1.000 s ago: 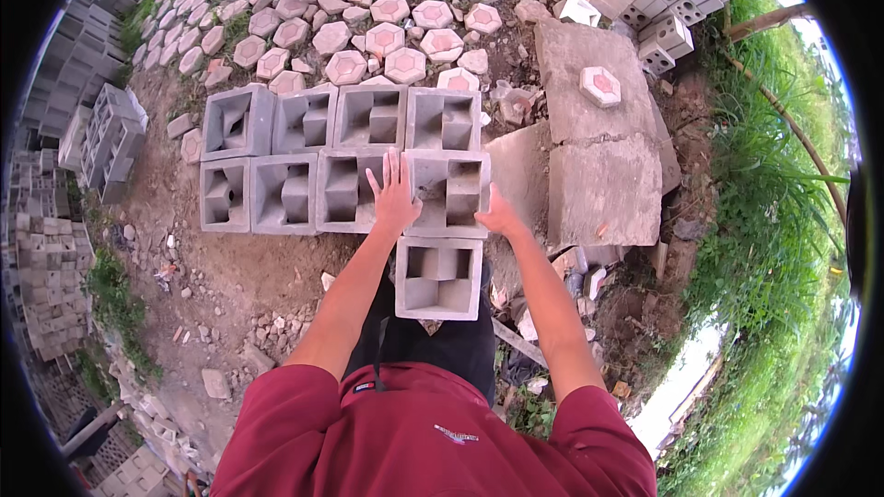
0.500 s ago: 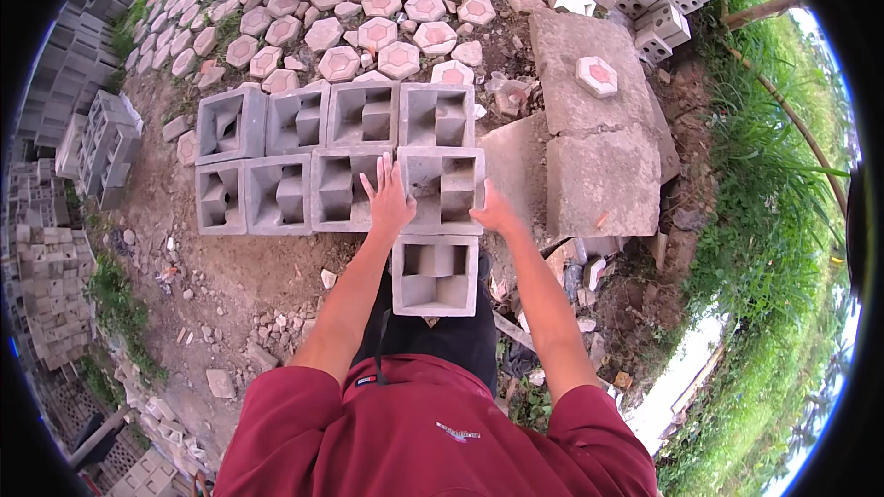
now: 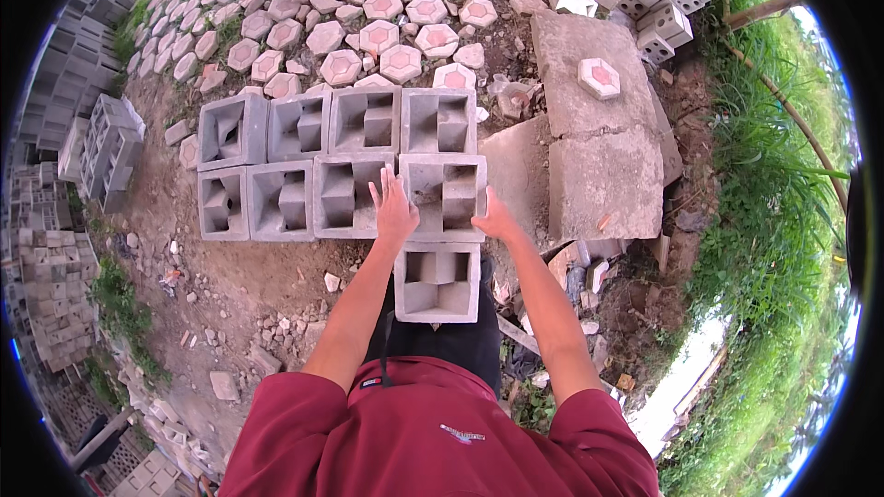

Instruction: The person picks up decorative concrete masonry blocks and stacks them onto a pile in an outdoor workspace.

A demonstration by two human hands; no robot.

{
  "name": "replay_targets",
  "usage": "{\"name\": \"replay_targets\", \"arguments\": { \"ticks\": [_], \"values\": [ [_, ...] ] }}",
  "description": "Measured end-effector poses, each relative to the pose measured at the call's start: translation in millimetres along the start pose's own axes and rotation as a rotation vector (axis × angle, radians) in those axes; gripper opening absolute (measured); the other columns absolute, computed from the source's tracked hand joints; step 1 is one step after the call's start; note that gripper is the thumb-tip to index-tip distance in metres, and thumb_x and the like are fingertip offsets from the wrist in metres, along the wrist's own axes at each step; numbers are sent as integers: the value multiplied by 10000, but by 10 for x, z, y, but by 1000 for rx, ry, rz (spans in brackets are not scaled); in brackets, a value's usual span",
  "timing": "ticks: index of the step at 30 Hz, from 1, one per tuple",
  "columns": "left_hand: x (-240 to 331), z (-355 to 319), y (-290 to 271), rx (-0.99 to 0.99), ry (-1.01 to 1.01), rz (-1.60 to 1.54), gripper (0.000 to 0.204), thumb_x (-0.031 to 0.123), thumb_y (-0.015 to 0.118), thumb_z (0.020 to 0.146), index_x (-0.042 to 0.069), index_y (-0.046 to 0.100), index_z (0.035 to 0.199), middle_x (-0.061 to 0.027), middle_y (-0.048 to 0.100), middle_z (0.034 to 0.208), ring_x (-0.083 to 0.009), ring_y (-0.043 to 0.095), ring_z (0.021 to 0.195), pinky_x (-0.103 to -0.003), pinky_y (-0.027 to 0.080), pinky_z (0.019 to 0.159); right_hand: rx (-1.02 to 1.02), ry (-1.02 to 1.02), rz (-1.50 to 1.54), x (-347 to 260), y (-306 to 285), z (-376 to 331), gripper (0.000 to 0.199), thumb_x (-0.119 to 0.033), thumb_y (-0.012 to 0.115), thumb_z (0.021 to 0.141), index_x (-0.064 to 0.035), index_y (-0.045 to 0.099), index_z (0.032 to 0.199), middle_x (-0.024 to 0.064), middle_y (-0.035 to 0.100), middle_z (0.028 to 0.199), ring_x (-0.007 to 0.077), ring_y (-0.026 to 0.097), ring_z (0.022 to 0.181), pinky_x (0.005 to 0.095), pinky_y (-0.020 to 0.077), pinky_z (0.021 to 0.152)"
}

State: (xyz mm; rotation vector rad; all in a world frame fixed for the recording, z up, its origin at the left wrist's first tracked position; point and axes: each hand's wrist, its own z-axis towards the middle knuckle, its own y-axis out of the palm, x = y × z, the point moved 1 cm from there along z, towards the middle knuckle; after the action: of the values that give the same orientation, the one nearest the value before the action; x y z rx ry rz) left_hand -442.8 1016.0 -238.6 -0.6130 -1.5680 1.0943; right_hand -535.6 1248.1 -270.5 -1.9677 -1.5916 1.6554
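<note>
A grey hollow concrete block (image 3: 460,179) sits at the right end of the nearer row of blocks, its hollows facing up. My left hand (image 3: 396,209) lies at its left wall, fingers stretched forward along the seam with the neighbouring block (image 3: 343,193), thumb toward the held one. At the right wall, my right hand (image 3: 497,219) grips the edge with the thumb on the rim; its other fingers are mostly hidden. Another hollow block (image 3: 440,302) is close in front of my legs, adjoining that row's near side.
A farther row of blocks (image 3: 299,124) adjoins the nearer one. Hexagonal pavers (image 3: 379,37) cover the ground beyond. Cracked concrete slabs (image 3: 605,179) lie on the right, one bearing a loose hexagonal paver (image 3: 599,78). Stacked blocks (image 3: 103,147) stand at left; rubble (image 3: 276,322) lies nearer.
The fingers of my left hand have drawn closer together. My right hand stays at the block's right wall. The blocks keep their places; the whole view has shifted slightly.
</note>
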Motion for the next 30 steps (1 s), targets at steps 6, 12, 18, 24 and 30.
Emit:
{"name": "replay_targets", "arguments": {
  "ticks": [6,12,18,24,30],
  "values": [
    [-69,-7,52,2,36,-40,640,26,564,676,-87,328,1260,-287,190,1435,-372,123,1380,-495,49,1123,-16,-3,-22,-47,-8,-12,913,-199,657,666,111,147,1356,365,541,1046,458,533,1026,451,448,880],
    [-90,-14,96,18,47,-61,632,9,552,672,-92,326,1254,-295,191,1431,-379,121,1378,-493,53,1124,-58,42,11,-41,-10,-6,912,-202,656,667,115,149,1356,362,545,1040,456,534,1023,445,446,884],
    [-153,-104,79,9,81,-24,643,57,523,729,-93,285,1307,-276,193,1442,-365,131,1380,-495,64,1122,-9,3,5,-49,99,-99,861,-200,658,675,122,214,1339,347,555,1035,431,536,1042,430,442,896],
    [-133,-142,104,-17,138,82,682,183,507,823,-55,208,1387,-219,190,1469,-319,146,1387,-516,65,1115,126,-14,-48,42,108,-15,815,-193,666,689,96,255,1331,340,548,1069,438,531,1045,450,444,890],
    [-108,-95,94,14,148,136,685,221,512,838,-47,214,1393,-215,187,1474,-308,135,1392,-518,65,1110,291,84,121,-158,175,-286,738,-332,629,787,24,303,1345,321,546,1109,434,538,1047,458,439,896]
  ]
}}
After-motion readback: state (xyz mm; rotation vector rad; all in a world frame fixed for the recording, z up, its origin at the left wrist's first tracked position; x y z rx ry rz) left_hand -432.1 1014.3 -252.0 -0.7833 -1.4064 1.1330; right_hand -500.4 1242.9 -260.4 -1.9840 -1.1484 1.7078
